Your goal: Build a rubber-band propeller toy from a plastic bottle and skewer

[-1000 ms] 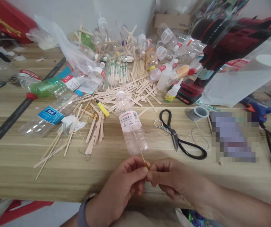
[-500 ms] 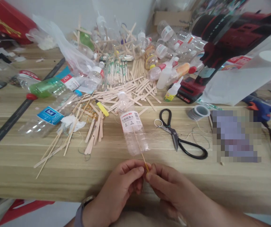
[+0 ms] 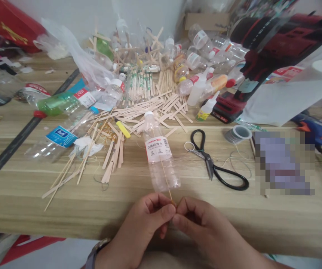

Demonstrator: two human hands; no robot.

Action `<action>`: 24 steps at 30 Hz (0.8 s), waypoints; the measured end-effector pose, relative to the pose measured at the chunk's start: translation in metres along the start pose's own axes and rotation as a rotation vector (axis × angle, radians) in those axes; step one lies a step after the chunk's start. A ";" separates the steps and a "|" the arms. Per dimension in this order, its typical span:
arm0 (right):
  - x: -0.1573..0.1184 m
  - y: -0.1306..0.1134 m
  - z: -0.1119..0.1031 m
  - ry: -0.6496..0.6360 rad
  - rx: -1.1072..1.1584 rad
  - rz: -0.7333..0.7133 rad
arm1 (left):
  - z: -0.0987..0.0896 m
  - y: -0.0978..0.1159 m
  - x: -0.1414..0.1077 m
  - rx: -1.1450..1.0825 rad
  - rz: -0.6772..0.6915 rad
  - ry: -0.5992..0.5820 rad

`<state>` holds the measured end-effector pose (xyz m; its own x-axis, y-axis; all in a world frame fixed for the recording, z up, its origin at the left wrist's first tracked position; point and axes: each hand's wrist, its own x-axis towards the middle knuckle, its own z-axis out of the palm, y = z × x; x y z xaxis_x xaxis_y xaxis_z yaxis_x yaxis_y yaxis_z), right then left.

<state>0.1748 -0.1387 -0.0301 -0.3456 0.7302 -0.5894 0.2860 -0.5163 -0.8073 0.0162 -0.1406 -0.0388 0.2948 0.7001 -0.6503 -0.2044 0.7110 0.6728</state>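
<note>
My left hand (image 3: 152,216) is closed in a pinch around the lower end of a thin bamboo skewer (image 3: 166,181). A bit of orange-yellow rubber band (image 3: 173,203) shows on the skewer between my fingertips. My right hand (image 3: 197,220) pinches at that same end, its fingertips against the band and almost touching my left thumb. Much of the band is hidden by the fingers. Beyond my hands a clear plastic water bottle (image 3: 151,129) with a white cap and label lies on the table (image 3: 129,209), and the skewer's far part overlaps it in view.
Black-handled scissors (image 3: 209,164) and a grey tape roll (image 3: 238,134) lie to the right. A red cordless drill (image 3: 253,67) stands behind them, near glue bottles (image 3: 207,108). Craft sticks (image 3: 146,108), a yellow-handled tool (image 3: 123,129) and more bottles (image 3: 62,136) spread across the back and left.
My hands have shifted slightly down and stay together at the skewer's end. Less of the orange-yellow band shows between the fingers. The whole view has moved a little.
</note>
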 end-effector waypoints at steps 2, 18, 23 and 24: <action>-0.002 -0.001 0.001 0.015 -0.061 -0.058 | 0.001 0.000 0.000 0.000 0.002 0.012; 0.004 0.005 0.003 0.002 -0.235 -0.395 | -0.019 0.070 0.002 -0.106 0.449 0.299; 0.016 0.004 0.011 -0.070 -0.624 -0.559 | -0.004 0.100 0.012 -0.038 0.466 0.304; 0.017 0.001 0.010 -0.096 -0.671 -0.585 | -0.003 0.103 0.012 -0.020 0.472 0.276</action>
<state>0.1598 -0.1313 -0.0410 -0.6651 0.7381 -0.1133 0.4924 0.3194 -0.8097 -0.0044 -0.0591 0.0216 -0.0888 0.9327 -0.3496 -0.2736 0.3146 0.9089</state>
